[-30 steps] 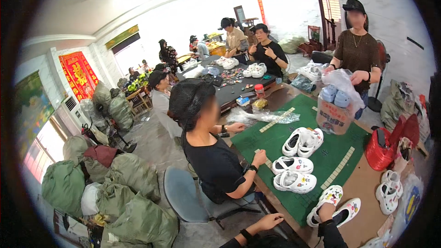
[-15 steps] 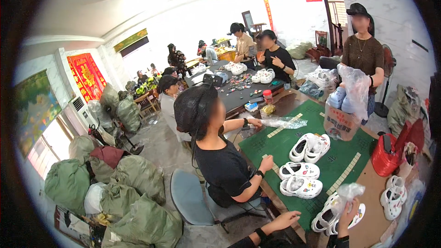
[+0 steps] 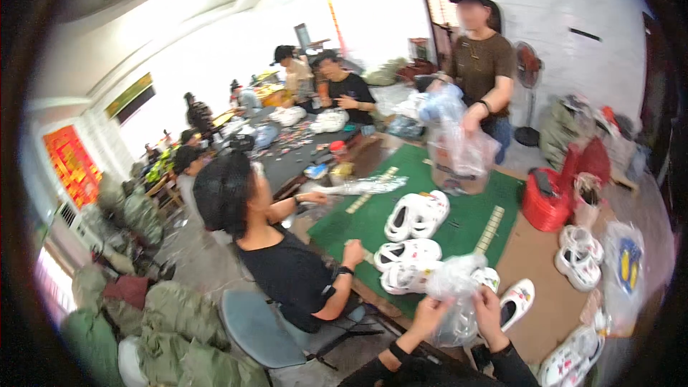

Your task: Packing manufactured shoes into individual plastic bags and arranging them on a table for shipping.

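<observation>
Both my hands are closed on a crumpled clear plastic bag (image 3: 459, 272) above the table's near edge. My left hand (image 3: 430, 315) pinches its left side, and my right hand (image 3: 490, 315) grips its right side. The bag bulges over the hands and hangs down between them. A white clog (image 3: 517, 302) with decorations lies just right of my right hand. Part of another white clog shows behind the bag. Left of the bag sits a decorated pair of white clogs (image 3: 407, 252), with a second pair of clogs (image 3: 417, 216) farther back.
A green mat (image 3: 344, 233) with rows of tiles covers part of the brown table. A co-worker in black (image 3: 287, 265) sits at left. Another person (image 3: 481, 72) stands across, handling a plastic sack (image 3: 459, 165). A red basket (image 3: 545, 204) and bagged clogs (image 3: 573, 358) lie at right.
My view has swung right. My left hand, empty before, has come over to the plastic bag, now held by both hands. The standing person has reached down onto the sack.
</observation>
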Available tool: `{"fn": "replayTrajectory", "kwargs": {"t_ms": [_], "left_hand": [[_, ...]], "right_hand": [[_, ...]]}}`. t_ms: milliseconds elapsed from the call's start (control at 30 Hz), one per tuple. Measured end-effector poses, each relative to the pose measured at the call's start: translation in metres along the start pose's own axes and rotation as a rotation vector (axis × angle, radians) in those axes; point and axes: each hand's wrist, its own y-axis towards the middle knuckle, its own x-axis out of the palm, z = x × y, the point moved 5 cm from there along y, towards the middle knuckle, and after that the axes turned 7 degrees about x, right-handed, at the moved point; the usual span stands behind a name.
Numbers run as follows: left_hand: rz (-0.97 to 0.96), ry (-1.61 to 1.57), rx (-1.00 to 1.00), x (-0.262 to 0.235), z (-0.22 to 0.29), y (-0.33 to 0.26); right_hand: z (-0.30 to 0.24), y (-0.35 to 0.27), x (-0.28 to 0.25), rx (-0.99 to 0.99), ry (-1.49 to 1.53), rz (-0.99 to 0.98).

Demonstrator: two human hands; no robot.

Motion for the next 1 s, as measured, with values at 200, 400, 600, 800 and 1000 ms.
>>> {"fn": "replayTrajectory", "kwargs": {"t_ms": [200, 400, 600, 800, 1000], "left_hand": [[0.261, 0.240, -0.009, -0.012, -0.003, 0.009], [0.270, -0.074, 0.143, 0.015, 0.013, 0.019], [0.432, -0.126, 0.149, 0.006, 0.022, 0.023], [0.330, -0.216, 0.009, 0.006, 0.034, 0.034], [0.217, -0.100, -0.142, -0.014, 0.017, 0.049]], "right_hand": [[-0.005, 0.013, -0.024, 0.100, -0.088, 0.150], [0.000, 0.009, -0.062, 0.195, 0.063, 0.235], [0.027, 0.001, -0.095, 0.213, 0.123, 0.326], [0.016, 0.003, -0.104, 0.222, 0.210, 0.325], [0.054, 0.009, -0.111, 0.342, 0.212, 0.447]]}}
